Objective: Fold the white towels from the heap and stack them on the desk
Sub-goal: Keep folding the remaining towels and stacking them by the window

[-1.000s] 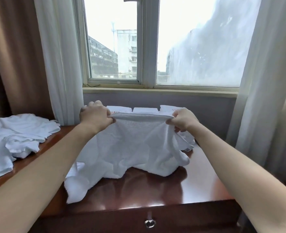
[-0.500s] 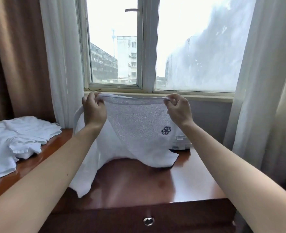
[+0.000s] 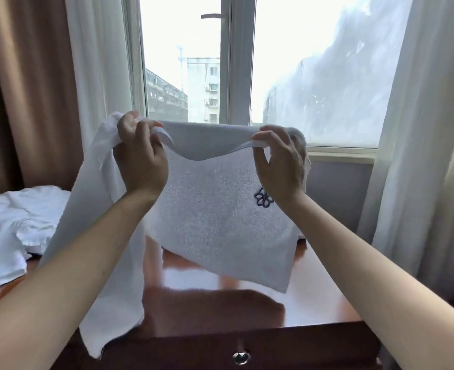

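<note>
Above the desk [image 3: 247, 303], both hands pinch the towel [image 3: 220, 209].

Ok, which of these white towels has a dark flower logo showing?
The towel held up by the left hand and right hand; its logo sits by the right wrist. The heap at left shows only plain white.

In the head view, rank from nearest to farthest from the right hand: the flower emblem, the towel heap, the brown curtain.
1. The emblem, on the held towel, beside the right hand.
2. The heap, left on the desk.
3. The brown curtain, far left, behind the heap.
</note>
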`<action>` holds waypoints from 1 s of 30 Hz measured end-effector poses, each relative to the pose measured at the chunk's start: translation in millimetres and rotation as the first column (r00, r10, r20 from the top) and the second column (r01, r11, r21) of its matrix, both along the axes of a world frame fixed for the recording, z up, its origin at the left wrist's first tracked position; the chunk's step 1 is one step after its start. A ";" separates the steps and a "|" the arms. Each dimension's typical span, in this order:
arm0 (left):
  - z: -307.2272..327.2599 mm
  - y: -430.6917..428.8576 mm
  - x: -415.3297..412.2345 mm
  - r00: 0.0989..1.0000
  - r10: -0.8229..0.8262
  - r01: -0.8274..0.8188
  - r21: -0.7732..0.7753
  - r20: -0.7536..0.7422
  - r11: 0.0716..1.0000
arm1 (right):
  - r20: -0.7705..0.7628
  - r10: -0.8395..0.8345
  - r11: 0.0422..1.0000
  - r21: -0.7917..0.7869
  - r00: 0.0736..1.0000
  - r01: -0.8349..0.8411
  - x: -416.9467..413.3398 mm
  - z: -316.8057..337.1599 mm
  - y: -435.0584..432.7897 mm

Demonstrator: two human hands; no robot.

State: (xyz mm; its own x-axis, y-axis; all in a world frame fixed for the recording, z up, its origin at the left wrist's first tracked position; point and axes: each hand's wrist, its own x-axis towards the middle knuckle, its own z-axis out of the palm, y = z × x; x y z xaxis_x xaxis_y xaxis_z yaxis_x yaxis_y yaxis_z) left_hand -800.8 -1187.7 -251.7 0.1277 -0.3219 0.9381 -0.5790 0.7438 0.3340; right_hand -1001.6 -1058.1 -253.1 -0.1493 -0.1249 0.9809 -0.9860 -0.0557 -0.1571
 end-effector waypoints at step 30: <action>-209.5 34.5 -98.6 0.460 -0.383 -0.143 0.492 0.801 0.859 | 0.251 -0.186 0.329 0.927 0.950 -0.181 -61.5 -225.6 14.4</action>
